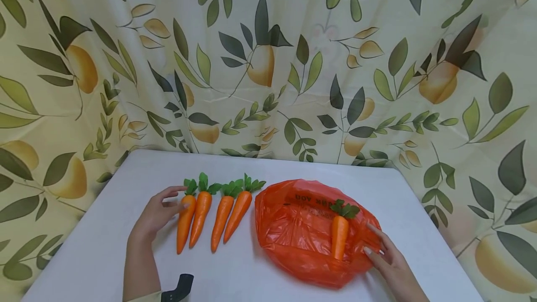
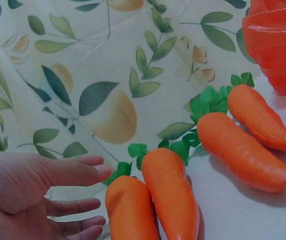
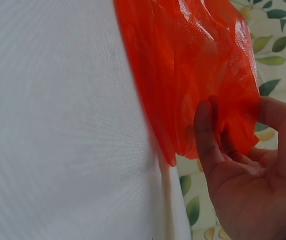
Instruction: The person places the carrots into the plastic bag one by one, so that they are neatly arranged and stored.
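Note:
Several orange carrots with green leafy tops lie side by side on the white table. My left hand (image 1: 157, 211) is beside the leftmost carrot (image 1: 185, 225), its fingers spread and loosely bent. In the left wrist view a small gap shows between those fingertips and that carrot (image 2: 128, 210). To the right sits a crinkled red plastic bag (image 1: 289, 232), its mouth spread wide. One more carrot (image 1: 339, 236) is in the bag, leaves upward, its tip hidden by the bag's front. My right hand (image 1: 390, 264) holds the bag's right edge, thumb and fingers around the thin plastic (image 3: 183, 75).
The white table (image 1: 226, 278) has its back edge against a hanging curtain (image 1: 268, 106) printed with fruit and leaves. A dark strap piece (image 1: 178, 288) shows at the left wrist. Dark printed lettering runs along the inside of the bag.

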The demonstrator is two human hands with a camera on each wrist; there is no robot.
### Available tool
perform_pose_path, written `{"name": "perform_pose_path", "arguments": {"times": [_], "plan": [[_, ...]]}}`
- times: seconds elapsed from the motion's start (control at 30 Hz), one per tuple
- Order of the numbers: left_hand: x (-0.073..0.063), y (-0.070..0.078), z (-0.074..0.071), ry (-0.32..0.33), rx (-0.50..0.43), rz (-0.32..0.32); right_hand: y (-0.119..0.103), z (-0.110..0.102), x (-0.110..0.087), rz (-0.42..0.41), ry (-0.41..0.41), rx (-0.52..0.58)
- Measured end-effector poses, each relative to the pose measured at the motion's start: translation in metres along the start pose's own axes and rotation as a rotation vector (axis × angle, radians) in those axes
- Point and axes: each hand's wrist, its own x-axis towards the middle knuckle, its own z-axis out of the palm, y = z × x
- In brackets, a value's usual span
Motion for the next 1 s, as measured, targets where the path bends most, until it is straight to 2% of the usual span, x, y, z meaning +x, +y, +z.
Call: {"name": "perform_pose_path", "arguments": {"times": [0.2,0.43,0.6,0.8,1.0], "plan": [[0.003,-0.009,0.000,-0.032,-0.006,-0.023,0.000,0.000,0.000,0.019,-0.005,0.004],[0.007,-0.012,0.003,-0.065,-0.007,0.030,0.000,0.000,0.001,0.012,-0.010,0.006],[0.009,-0.012,0.007,-0.096,0.032,0.035,0.001,-0.001,0.001,-0.007,-0.011,0.004],[0.010,-0.013,0.010,-0.083,0.075,0.027,0.001,-0.001,0.001,-0.020,-0.008,-0.010],[0.008,-0.012,0.010,-0.053,0.104,0.038,0.000,-0.001,0.000,0.017,-0.012,-0.006]]}}
